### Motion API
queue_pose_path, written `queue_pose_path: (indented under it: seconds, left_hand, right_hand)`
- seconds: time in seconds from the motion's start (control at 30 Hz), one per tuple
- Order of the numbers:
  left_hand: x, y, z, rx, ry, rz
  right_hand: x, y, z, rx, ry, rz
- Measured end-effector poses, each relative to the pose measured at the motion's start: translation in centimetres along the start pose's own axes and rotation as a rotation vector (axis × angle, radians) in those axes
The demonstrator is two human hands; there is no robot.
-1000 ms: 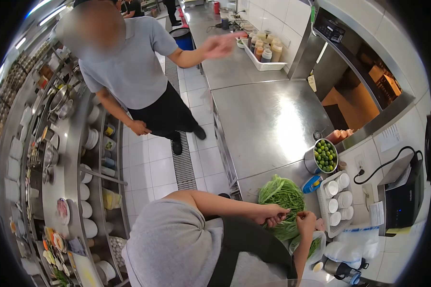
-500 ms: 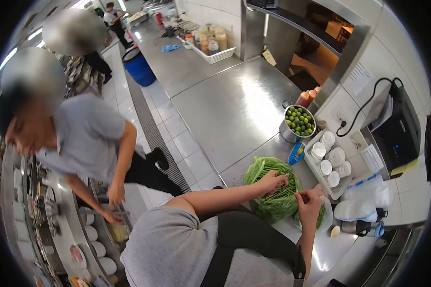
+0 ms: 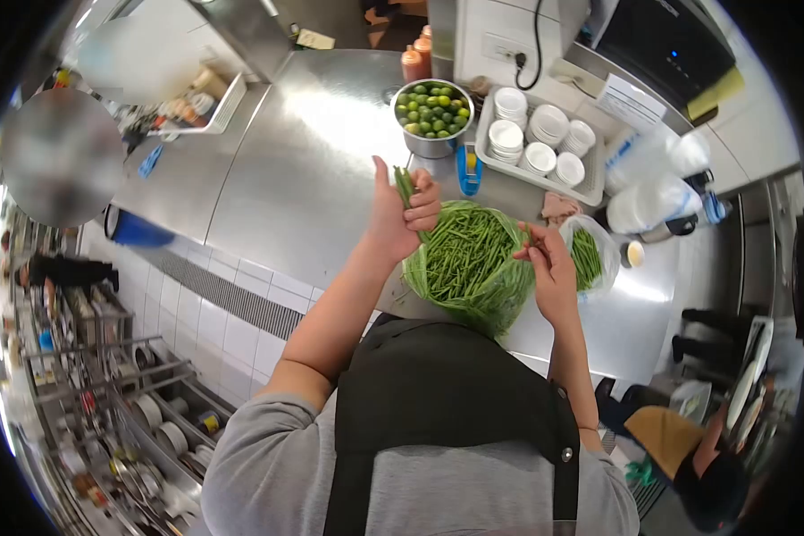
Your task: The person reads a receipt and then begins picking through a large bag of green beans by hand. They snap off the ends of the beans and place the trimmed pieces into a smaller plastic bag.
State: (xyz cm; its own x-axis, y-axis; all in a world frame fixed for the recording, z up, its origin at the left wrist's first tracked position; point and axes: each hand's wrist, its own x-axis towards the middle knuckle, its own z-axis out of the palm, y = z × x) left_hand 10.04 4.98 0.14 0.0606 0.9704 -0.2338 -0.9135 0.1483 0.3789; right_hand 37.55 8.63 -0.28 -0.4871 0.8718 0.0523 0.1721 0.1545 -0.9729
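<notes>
My left hand (image 3: pixel 406 213) is raised at the left edge of a green plastic bag (image 3: pixel 500 308). Its fingers are wrapped round a few green beans (image 3: pixel 404 184), with the thumb pointing up. A large heap of cut green beans (image 3: pixel 464 250) fills the open bag. Over the bag's right side is my right hand (image 3: pixel 549 268), thumb and fingertips pinched together; what they hold, if anything, is too small to make out. Just right of that hand lies a smaller clear bag (image 3: pixel 606 259) with more green beans (image 3: pixel 586 257) inside.
Behind the bag stand a metal pot of limes (image 3: pixel 433 147), a blue tape dispenser (image 3: pixel 470 170) and a white basket (image 3: pixel 590 186) with stacked white cups. A pink cloth (image 3: pixel 560 207) lies near the basket. At the lower right another person (image 3: pixel 710 473) is partly visible.
My view has turned to the right and the nearby co-worker on the left has left it. My left hand has come up out of the beans with a few held in it.
</notes>
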Motion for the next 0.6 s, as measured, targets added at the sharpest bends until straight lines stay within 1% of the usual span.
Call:
queue_pose_path:
  seconds: [0.03, 0.07, 0.17, 0.27, 0.37, 0.4, 0.5, 0.53, 0.6]
  left_hand:
    - [0.1, 0.3, -0.1, -0.032, -0.025, -0.013]
    - [0.3, 0.6, -0.1, -0.062, -0.048, -0.023]
    - [1.0, 0.8, -0.3, -0.006, -0.103, -0.072]
    - [1.4, 0.2, 0.9, 0.244, -0.009, -0.085]
    - [2.0, -1.1, 1.4, 0.408, 0.020, -0.115]
    - [2.0, -1.5, 1.5, 0.371, 0.000, -0.131]
    - [2.9, -3.0, 0.7, 0.452, 0.004, -0.213]
    - [2.8, -3.4, 0.9, 0.497, 0.038, -0.183]
    - [2.7, -4.3, 2.2, 0.698, -0.013, -0.157]
  right_hand:
    - [0.0, -0.1, 0.4, 0.067, 0.022, 0.018]
    - [0.0, -0.4, 0.8, 0.058, 0.047, 0.021]
    - [0.0, -0.5, 1.7, 0.134, 0.084, 0.041]
    - [0.1, -0.4, 1.8, 0.220, 0.072, 0.084]
    - [0.8, -1.1, 2.9, 0.246, 0.101, 0.092]
    - [1.1, -1.8, 3.3, 0.272, 0.117, 0.089]
    - [1.9, -3.3, 3.6, 0.644, 0.134, 0.231]
    - [2.4, -3.4, 3.3, 0.789, 0.169, 0.205]
    - [2.9, -3.1, 3.0, 1.087, 0.224, 0.148]
